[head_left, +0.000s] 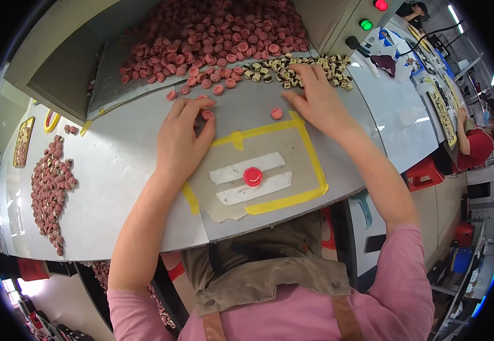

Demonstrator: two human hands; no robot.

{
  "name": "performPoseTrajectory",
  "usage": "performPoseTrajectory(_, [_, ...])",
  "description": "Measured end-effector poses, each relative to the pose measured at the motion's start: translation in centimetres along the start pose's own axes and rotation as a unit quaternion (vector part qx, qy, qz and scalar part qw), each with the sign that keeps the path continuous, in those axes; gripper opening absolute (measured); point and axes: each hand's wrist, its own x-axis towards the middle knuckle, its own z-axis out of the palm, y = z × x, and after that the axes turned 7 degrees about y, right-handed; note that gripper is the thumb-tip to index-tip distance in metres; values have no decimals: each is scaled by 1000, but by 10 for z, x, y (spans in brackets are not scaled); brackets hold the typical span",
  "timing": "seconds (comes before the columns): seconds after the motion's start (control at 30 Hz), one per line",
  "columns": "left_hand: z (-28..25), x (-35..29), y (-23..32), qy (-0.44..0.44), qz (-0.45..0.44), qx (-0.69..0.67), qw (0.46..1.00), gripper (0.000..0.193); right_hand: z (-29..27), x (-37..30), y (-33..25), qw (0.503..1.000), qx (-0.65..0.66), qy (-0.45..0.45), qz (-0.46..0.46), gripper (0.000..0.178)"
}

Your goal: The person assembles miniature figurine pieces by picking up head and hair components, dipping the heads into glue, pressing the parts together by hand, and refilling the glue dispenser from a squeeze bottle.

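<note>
Near the loose front edge of the pink pile, my left hand point(183, 139) curls its thumb and fingers around a small pink fluted cup-shaped piece point(207, 115). My right hand point(322, 105) reaches over the near side of a heap of small black-and-cream pieces point(332, 67), its thumb and forefinger apart; the fingertips touch or almost touch the heap. Between the hands, one pink piece point(276, 114) lies alone on the table. Closer to me, a round red button-like piece point(252, 177) rests across two white strips point(247, 167) on a grey sheet point(298, 153) edged with yellow tape.
A large heap of pink pieces point(218, 34) fills the machine's opening at the back. Assembled-looking pink pieces point(51, 187) lie at left, beside a yellow-rimmed tray point(23, 142) and a tape roll point(51, 120). A co-worker point(477, 148) sits at far right by another tray point(441, 111).
</note>
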Motion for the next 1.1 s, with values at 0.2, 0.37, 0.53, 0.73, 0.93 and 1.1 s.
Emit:
performPoseTrajectory(0.2, [-3,6,-2,6,-54,-40,998,26,-12,8,-21,997,17,-56,-50,36])
performPoseTrajectory(0.37, [0,11,-7,0,-53,-58,997,24,8,3,-34,982,98,-152,-58,30])
performPoseTrajectory(0.53, [2,11,-10,5,-44,-58,997,23,26,43,-38,982,132,-79,-115,25])
performPoseTrajectory(0.73, [4,14,-7,0,-54,-60,997,21,47,60,3,973,-54,20,-222,27])
performPoseTrajectory(0.93, [3,16,-4,-11,-46,-24,999,21,51,60,-3,977,-36,22,-209,34])
performPoseTrajectory(1.1, [8,18,0,3,-35,-61,998,22,48,63,1,977,-52,3,-208,24])
